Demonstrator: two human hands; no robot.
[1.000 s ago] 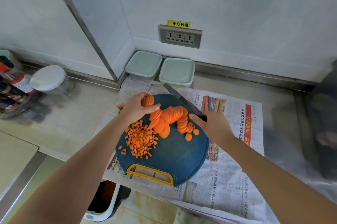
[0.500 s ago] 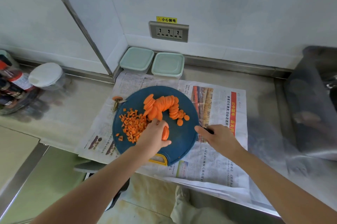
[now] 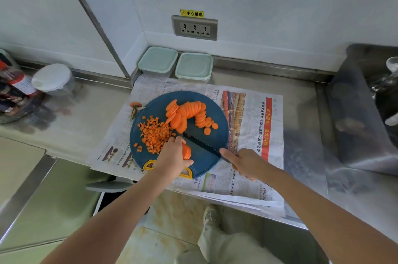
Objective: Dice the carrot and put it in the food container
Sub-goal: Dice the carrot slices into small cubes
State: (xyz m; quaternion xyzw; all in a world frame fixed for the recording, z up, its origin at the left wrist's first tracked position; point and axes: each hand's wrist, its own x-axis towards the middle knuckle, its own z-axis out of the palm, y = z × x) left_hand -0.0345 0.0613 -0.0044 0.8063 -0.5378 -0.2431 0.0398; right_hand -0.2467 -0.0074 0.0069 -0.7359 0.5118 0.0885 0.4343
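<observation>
knife came onto board | left hand pinches carrot slices beside it | right hand grips knife

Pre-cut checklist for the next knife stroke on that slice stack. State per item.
1. Left hand grips the stack of slices on its edge: ok.
2. Right hand holds the knife by its handle, with the blade over the board beside the stack: ok.
3. Left fingertips out of the blade's path: cannot tell, they curl close to it.
4. Cutting board lies flat on the newspaper: ok.
5. Diced pile is on the far side of the stack from the blade: ok.
6. Food containers open to receive dice: not ok, both lids are on.
</observation>
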